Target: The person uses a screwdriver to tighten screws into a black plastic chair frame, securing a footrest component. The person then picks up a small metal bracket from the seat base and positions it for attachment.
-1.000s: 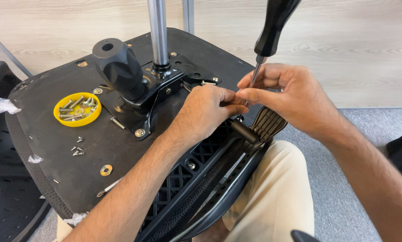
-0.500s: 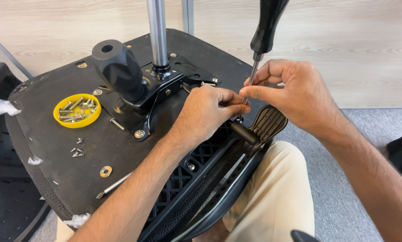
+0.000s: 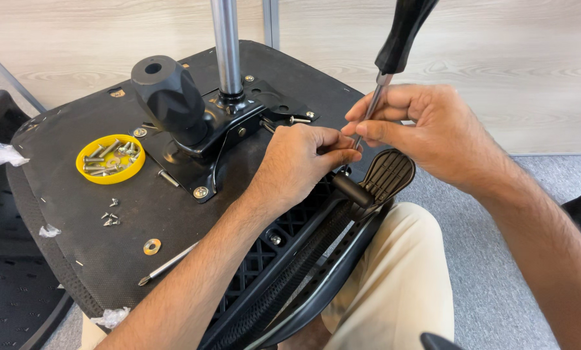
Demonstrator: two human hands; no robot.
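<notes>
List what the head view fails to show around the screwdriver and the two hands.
- Screwdriver: handle top cut off by the upper edge; tip hidden behind the fingers.
- Any screw at the tip: covered by left hand and right hand.
- Yellow dish: fasteners too small to sort.
- Metal column: cut off above.

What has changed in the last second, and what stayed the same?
The screwdriver tilted slightly more upright, its handle shifting a little left. The right hand still pinches its shaft; the left hand stays beside the tip. The yellow dish and the seat did not move.
</notes>
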